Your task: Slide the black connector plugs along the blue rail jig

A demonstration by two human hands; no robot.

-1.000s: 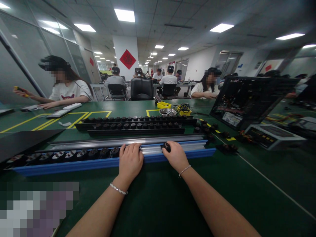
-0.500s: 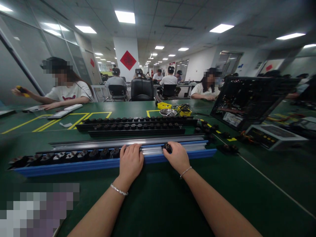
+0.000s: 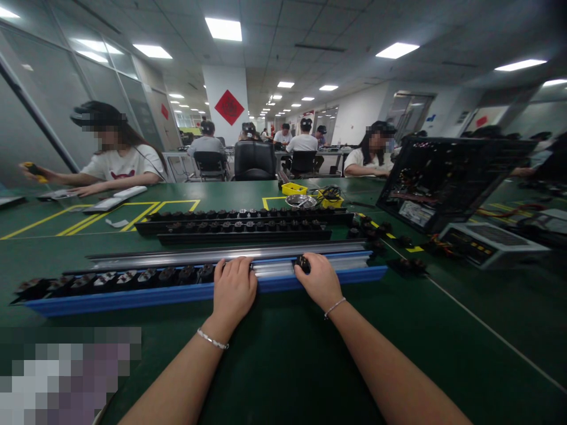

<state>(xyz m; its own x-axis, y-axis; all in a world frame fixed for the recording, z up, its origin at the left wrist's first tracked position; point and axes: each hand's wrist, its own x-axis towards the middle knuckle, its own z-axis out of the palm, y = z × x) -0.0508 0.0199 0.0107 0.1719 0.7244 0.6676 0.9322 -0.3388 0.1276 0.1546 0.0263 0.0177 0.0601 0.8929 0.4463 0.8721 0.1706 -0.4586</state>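
Note:
A long blue rail (image 3: 133,299) lies across the green table, with a row of black socket modules (image 3: 146,277) in its left part. My left hand (image 3: 234,288) rests on the rail at the right end of that row, its fingers bent together over a module that they largely hide. Farther right, my right hand (image 3: 319,282) pinches a black module (image 3: 303,264) at the rail's silver channel (image 3: 275,268). Bare channel shows between my hands. Just behind lies a silver and black rail (image 3: 177,258).
Two black rails (image 3: 248,237) with modules lie behind. Loose black modules (image 3: 405,267), a grey power unit (image 3: 491,245) and an open computer case (image 3: 443,177) stand right. Yellow trays (image 3: 294,189) and a metal dish (image 3: 300,201) are farther back. People sit across the table.
My right hand and the module in it have shifted very slightly right. My left hand stays on the rail. The person at the left has lowered a yellow and black tool.

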